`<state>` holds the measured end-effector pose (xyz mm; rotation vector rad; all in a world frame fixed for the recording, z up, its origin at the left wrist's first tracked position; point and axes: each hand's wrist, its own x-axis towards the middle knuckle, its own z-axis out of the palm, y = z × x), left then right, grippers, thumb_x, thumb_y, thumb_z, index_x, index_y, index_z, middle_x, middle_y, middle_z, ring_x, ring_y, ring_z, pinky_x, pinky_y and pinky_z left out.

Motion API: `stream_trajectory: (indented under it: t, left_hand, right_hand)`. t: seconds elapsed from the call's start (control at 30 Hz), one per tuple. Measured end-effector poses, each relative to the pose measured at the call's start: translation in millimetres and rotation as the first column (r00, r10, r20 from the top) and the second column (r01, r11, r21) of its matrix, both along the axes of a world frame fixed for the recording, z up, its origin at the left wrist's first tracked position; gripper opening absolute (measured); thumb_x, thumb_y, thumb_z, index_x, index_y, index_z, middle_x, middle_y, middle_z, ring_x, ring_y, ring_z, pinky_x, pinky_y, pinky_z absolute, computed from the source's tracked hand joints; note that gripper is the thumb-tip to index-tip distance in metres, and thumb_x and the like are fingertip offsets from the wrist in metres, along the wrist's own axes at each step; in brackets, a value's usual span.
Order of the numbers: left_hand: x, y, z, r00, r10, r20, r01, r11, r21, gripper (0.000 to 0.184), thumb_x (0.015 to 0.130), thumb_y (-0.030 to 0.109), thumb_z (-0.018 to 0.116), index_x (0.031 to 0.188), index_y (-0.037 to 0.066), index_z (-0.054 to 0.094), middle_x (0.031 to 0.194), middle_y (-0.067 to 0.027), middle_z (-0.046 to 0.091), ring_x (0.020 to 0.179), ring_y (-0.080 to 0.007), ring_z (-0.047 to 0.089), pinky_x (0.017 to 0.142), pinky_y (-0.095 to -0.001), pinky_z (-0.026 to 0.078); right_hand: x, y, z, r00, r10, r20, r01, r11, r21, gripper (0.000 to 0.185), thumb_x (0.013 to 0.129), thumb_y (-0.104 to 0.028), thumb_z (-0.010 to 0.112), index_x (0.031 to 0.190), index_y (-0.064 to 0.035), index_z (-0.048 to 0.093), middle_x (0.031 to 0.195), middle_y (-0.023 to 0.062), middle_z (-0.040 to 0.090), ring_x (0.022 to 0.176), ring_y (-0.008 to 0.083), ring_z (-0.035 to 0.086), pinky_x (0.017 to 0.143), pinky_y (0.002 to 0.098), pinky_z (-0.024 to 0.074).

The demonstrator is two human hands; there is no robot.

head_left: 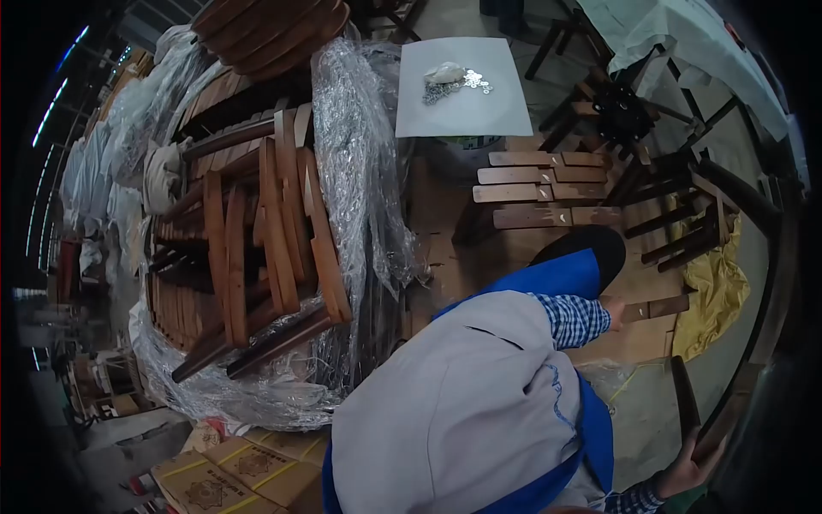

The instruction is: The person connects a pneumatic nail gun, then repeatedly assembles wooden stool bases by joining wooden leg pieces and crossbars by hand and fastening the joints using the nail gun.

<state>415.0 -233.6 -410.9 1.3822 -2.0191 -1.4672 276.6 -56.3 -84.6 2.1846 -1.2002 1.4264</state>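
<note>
Wooden slat (658,307) extending from left grip (613,313), closed on its end, right grip (690,467) clamped on end of brown bar (728,415)

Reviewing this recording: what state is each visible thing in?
Left hand: at end of single brown wooden slat; grip unclear
Right hand: closed around dark brown wooden bar
White square board: flat, bearing loose silver metal washers
Clear plastic wrap: crumpled, around stacked brown wooden parts
Shiny yellow sheet: crumpled
Brown cardboard boxes: strapped
Four brown wooden slats: side by side
</note>
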Motion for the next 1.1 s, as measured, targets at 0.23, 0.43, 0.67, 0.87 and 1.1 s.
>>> stream_trajectory:
  t: [0.23, 0.43, 0.67, 0.87, 1.1]
  left_hand:
    - [-14, -13, -35, 0.974, -0.062, 0.219, 0.056, 0.998, 0.034, 0.073, 0.07, 0.017, 0.08, 0.13, -0.008, 0.045, 0.126, -0.0282, 0.055, 0.119, -0.0368, 0.056, 0.1, -0.04, 0.048]
    - [-10, 1, -23, 0.953, 0.014, 0.301, -0.013, 1.0, -0.005, 0.087, 0.073, 0.018, 0.079, 0.141, -0.007, 0.03, 0.138, -0.0283, 0.044, 0.126, -0.0357, 0.049, 0.108, -0.0401, 0.041]
    - [184, 66, 221, 0.844, -0.399, -0.359, -0.145, 0.474, -0.868, 0.032, 0.077, 0.011, 0.073, 0.105, 0.002, 0.062, 0.109, -0.0143, 0.063, 0.103, -0.0321, 0.061, 0.088, -0.0422, 0.051]
    - [383, 75, 366, 0.898, 0.423, 0.125, 0.224, -0.194, -0.955, 0.035, 0.081, 0.014, 0.068, 0.115, 0.015, 0.059, 0.117, -0.0064, 0.053, 0.116, -0.0249, 0.051, 0.105, -0.0446, 0.04]
    - [389, 107, 409, 0.758, 0.627, 0.178, 0.379, -0.201, -0.903, 0.025, 0.077, 0.017, 0.069, 0.101, 0.018, 0.062, 0.095, -0.0026, 0.056, 0.094, -0.018, 0.059, 0.086, -0.0356, 0.05]
  right_hand:
    - [59, 7, 27, 0.827, -0.542, -0.15, 0.548, 0.715, 0.434, 0.044, 0.088, -0.007, 0.072, 0.128, 0.003, 0.057, 0.123, 0.0164, 0.063, 0.108, 0.0247, 0.061, 0.093, 0.0348, 0.0494]
    - [71, -6, 12, 0.911, -0.379, -0.164, 0.413, 0.815, 0.407, 0.045, 0.085, -0.001, 0.073, 0.126, 0.0065, 0.056, 0.12, 0.0201, 0.063, 0.105, 0.0281, 0.063, 0.092, 0.0387, 0.0514]
    - [65, -37, -10, 0.97, -0.128, -0.209, 0.184, 0.943, 0.276, 0.049, 0.078, 0.003, 0.073, 0.125, 0.0057, 0.058, 0.116, 0.0223, 0.065, 0.101, 0.037, 0.065, 0.09, 0.0406, 0.0518]
    - [89, -72, -3, 0.942, 0.04, -0.333, -0.001, 0.993, 0.116, 0.054, 0.076, 0.002, 0.074, 0.127, 0.0028, 0.058, 0.115, 0.0204, 0.065, 0.102, 0.0393, 0.065, 0.089, 0.0455, 0.0539]
    - [138, -96, 27, 0.897, 0.124, -0.425, -0.177, 0.98, -0.088, 0.054, 0.077, -0.004, 0.076, 0.127, 0.0002, 0.057, 0.112, 0.0199, 0.066, 0.1, 0.0395, 0.066, 0.085, 0.0466, 0.0569]
